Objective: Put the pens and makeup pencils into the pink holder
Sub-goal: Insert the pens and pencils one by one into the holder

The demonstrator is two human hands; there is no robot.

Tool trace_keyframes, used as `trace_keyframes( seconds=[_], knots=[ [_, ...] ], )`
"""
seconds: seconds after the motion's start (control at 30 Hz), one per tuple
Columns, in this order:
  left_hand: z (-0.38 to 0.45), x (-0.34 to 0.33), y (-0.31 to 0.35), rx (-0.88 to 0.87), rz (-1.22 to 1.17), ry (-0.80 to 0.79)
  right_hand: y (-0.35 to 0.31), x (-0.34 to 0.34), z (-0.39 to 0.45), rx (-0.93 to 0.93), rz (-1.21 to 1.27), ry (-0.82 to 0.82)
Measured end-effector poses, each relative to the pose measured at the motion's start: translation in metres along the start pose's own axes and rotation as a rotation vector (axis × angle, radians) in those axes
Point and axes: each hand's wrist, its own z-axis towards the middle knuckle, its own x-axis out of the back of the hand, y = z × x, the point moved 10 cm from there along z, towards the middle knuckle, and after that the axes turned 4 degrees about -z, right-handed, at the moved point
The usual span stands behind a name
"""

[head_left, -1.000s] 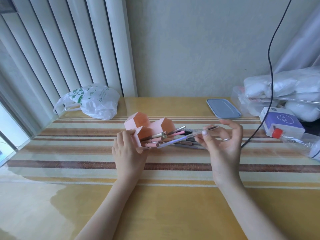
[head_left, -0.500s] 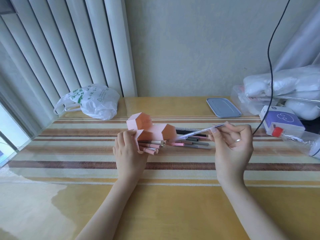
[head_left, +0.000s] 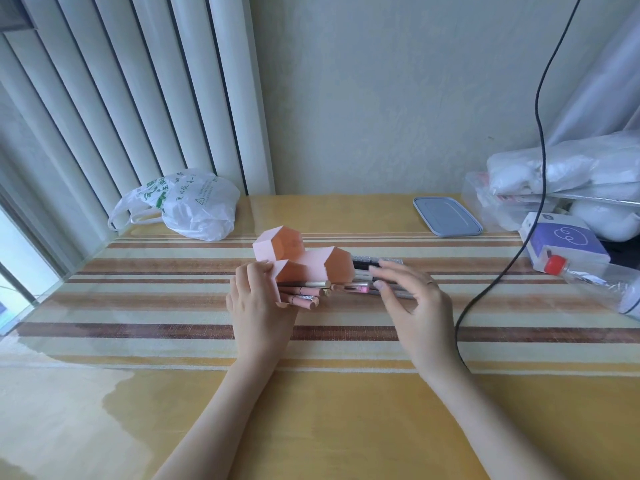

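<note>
Pink holder [head_left: 304, 263]: on its side, openings toward right hand [head_left: 414, 304], steadied by left hand [head_left: 258, 301] gripping its left end. Pens and pencils [head_left: 367, 285]: between the hands, partly inside, long axes left-right. Right hand: fingers spread, blurred, over the pens' outer ends; grasp indeterminate.

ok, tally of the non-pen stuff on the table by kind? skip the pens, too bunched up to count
Pink holder: 1
White plastic bag: 1
Grey-blue lid: 1
Purple and white box: 1
Clear bottle with red cap: 1
Black cable: 1
Total: 6, leaving out the white bundles at the far right, which I cannot separate.
</note>
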Motion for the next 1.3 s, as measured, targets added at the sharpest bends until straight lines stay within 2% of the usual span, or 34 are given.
trace_keyframes(
  seconds=[0.1, 0.2, 0.27, 0.47, 0.63, 0.73, 0.9, 1.0, 1.1, 1.3],
  knots=[
    [0.001, 0.002, -0.001, 0.016, -0.023, 0.003, 0.016, 0.011, 0.001, -0.093, -0.064, 0.059],
    [0.001, 0.005, -0.003, 0.063, -0.062, -0.007, 0.038, -0.006, -0.003, -0.136, -0.4, -0.109],
    [0.002, 0.006, -0.005, 0.092, -0.076, -0.004, 0.052, -0.015, -0.008, -0.183, -0.531, -0.218],
    [0.003, 0.007, -0.013, 0.155, -0.104, 0.017, 0.068, -0.017, -0.011, -0.253, -0.626, -0.296],
    [0.003, 0.007, -0.014, 0.158, -0.111, 0.022, 0.073, -0.022, -0.015, -0.24, -0.767, -0.367],
    [0.002, 0.006, -0.015, 0.163, -0.109, 0.017, 0.066, -0.02, -0.011, -0.209, -0.6, -0.306],
    [0.002, 0.006, -0.014, 0.162, -0.094, 0.007, 0.062, 0.001, -0.001, -0.43, 0.112, -0.094],
    [0.002, 0.005, -0.01, 0.133, -0.077, -0.006, 0.039, 0.026, 0.006, -0.326, 0.304, 0.131],
    [0.002, 0.005, -0.005, 0.089, -0.058, -0.009, 0.015, 0.053, 0.006, -0.211, 0.45, 0.33],
    [0.002, 0.004, -0.004, 0.054, -0.055, 0.001, 0.021, 0.079, -0.003, -0.266, 0.497, 0.553]
  ],
)
